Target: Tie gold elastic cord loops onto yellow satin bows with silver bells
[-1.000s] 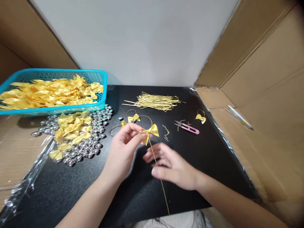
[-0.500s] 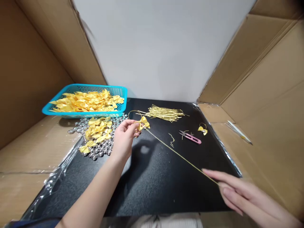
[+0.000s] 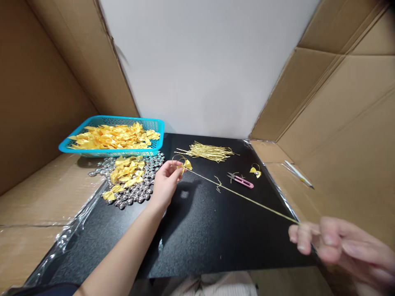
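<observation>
Between the thumb and fingers of my left hand (image 3: pixel 166 179) is a yellow ribbon bow (image 3: pixel 187 165), with a loop of gold cord standing up behind it. From the bow a long gold cord (image 3: pixel 247 198) runs taut, down and to the right, to my right hand (image 3: pixel 336 242). That hand is blurred, its fingers closed on the cord's far end. Left of my left hand, yellow bows (image 3: pixel 128 169) lie heaped on silver beads (image 3: pixel 140 193). Pink-handled thread snips (image 3: pixel 242 181) lie beyond the taut cord, close to short cord scraps (image 3: pixel 217 183).
A blue basket (image 3: pixel 63 146) full of yellow bows stands at the back left. Cut gold cords (image 3: pixel 212 151) lie bundled at the back of the black table (image 3: pixel 197 234). A bow with bead and loop (image 3: pixel 255 172) lies right; a white pen-like tool (image 3: pixel 298 174) rests on cardboard.
My right hand has moved outward to the right, still holding the cord, and the stretch between my hands is longer. My left hand keeps its pinch on the bow. The view has shifted slightly.
</observation>
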A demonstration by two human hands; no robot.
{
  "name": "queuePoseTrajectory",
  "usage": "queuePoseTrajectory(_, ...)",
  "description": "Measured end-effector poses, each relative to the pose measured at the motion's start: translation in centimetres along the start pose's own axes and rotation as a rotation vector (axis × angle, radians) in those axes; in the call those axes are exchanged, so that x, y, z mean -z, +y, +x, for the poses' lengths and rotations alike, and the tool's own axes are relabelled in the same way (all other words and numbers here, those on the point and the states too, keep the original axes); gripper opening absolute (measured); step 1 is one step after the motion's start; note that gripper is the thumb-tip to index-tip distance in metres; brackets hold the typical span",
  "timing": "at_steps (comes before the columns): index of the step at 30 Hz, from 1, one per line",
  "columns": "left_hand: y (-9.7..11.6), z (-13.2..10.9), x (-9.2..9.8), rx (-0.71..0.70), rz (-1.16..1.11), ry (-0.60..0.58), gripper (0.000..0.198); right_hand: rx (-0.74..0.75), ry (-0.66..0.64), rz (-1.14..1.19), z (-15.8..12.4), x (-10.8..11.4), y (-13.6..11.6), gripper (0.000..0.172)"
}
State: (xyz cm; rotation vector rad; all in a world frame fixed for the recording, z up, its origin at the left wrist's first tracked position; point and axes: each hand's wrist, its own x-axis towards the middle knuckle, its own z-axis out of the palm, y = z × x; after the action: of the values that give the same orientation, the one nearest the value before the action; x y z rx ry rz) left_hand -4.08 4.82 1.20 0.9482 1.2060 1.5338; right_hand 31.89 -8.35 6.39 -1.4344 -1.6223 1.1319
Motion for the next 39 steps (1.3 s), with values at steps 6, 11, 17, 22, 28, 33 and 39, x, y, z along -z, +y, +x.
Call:
queuePoseTrajectory(6,-0.1,-0.5,-0.4,0.022,0.011,-0.051,0.024,0.241,-0.053,0.26,2.5,-2.1,-2.0,0.021)
queuePoseTrajectory(11,0.0,-1.2,-0.8,0.049,0.015,-0.112,0.024,0.317,0.062,0.281,5.3,-4.7,-2.1,0.014)
queuePoseTrajectory(17,0.1,-2.3,-1.3,0.078,0.045,-0.174,0.019,0.467,0.081,0.019,9.2,-9.0,-4.1,0.019)
queuePoseTrajectory(22,0.3,-3.2,-1.6,0.084,0.048,-0.224,0.019,0.436,-0.012,0.092,10.9,-11.8,-4.6,0.019)
queuePoseTrajectory(28,0.2,-4.0,-1.4,0.037,0.126,-0.308,0.009,0.246,0.088,0.261,11.9,-13.3,-3.4,0.022)
queuePoseTrajectory(33,0.5,-4.5,-1.5,0.032,0.156,-0.331,0.006,0.261,0.163,0.204,11.8,-14.0,-2.7,0.008)
queuePoseTrajectory(39,0.8,-4.8,-1.6,0.069,0.146,-0.293,0.005,0.394,0.175,0.047,11.1,-15.2,-2.5,0.011)
